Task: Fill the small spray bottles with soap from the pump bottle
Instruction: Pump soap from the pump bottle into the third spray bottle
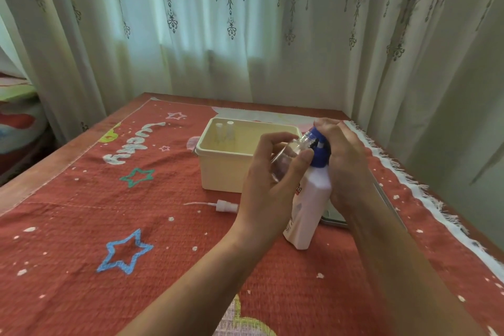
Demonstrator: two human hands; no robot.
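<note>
Head view: grips the small spray bottle [286,157] in the left hand [268,180], tilted in the air with its open neck at the spout of the pump bottle [311,207], and curls the right hand [345,161] over the blue pump head [321,144]. Looks light, thin-walled and likely slippery once soapy: best held round the body, as here, clear of the neck. Calls for bracing the likely heavier pump bottle, leaning on the surface [41,169] just before the cream box [226,169], while pressing down.

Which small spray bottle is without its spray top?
The clear bottle in the left hand, tilted to the blue pump; the two others in the cream box have white tops.
</note>
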